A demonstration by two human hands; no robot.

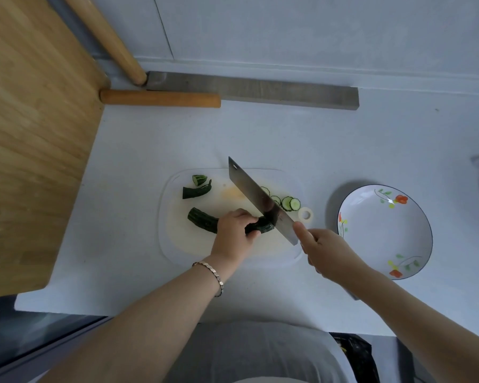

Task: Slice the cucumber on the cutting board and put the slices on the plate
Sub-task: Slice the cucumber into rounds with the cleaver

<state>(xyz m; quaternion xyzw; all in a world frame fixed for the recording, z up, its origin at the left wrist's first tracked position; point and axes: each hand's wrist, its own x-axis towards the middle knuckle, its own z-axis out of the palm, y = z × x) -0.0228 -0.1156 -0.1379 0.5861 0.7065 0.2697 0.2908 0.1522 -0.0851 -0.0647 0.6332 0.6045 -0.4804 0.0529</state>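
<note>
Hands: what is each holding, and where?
The left hand grips the cucumber near its cut end; the right hand holds the knife at its handle end.

A curved cucumber [202, 219] is gripped by the left hand [233, 234] on the white cutting board [183, 239]. A cleaver [256, 196], held in the right hand [327, 254], is set against its cut end. Slices [291, 203] are lined up beyond the blade.

Soft, cool, rather dim light. The plate [385, 233] casts a shadow to its left and bears a small glint. Wide-angle distortion bends the edges; the right edge blurs.
</note>
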